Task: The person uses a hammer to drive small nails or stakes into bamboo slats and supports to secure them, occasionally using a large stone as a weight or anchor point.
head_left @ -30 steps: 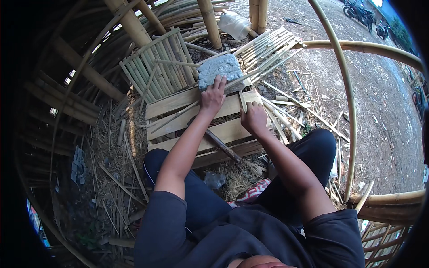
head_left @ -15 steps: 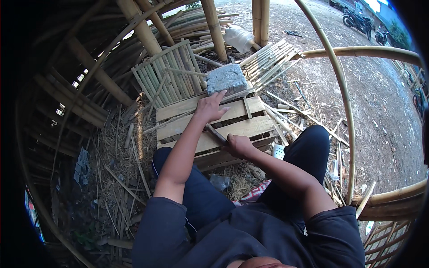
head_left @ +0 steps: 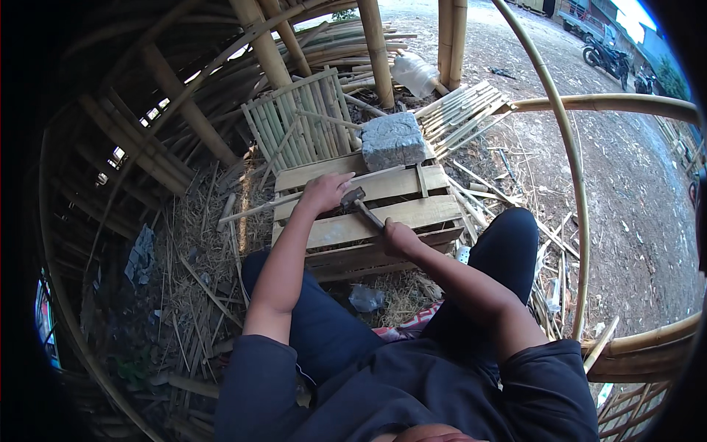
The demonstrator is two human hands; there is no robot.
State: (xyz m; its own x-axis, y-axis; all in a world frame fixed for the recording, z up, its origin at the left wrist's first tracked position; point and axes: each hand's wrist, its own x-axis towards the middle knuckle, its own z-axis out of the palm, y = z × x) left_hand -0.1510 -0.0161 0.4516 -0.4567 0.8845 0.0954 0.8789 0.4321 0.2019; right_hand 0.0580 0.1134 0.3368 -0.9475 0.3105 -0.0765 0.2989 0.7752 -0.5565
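Observation:
A slatted wooden crate (head_left: 331,232) stands between my knees. My left hand (head_left: 324,194) is closed round a thin bamboo strip (head_left: 254,211), which lies slantwise across the crate's top and sticks out past its left side. My right hand (head_left: 401,239) grips the handle of a hammer (head_left: 370,213). The dark hammer head rests low over the slats, just right of my left fingers. At the crate's far edge sits a rough grey block (head_left: 393,141), beyond the strip's right end. A short wooden piece (head_left: 422,180) lies across the slats right of the hammer.
Behind the crate a bamboo slat panel (head_left: 300,118) leans at left, and another slatted panel (head_left: 464,114) lies at right. Bamboo posts (head_left: 377,55) and a curved pole (head_left: 563,147) frame the spot. Straw and bamboo scraps (head_left: 195,272) litter the ground.
My left hand and the bamboo strip have shifted left and nearer to me, away from the block. The hammer head now shows beside my left hand. The whole view has swung slightly.

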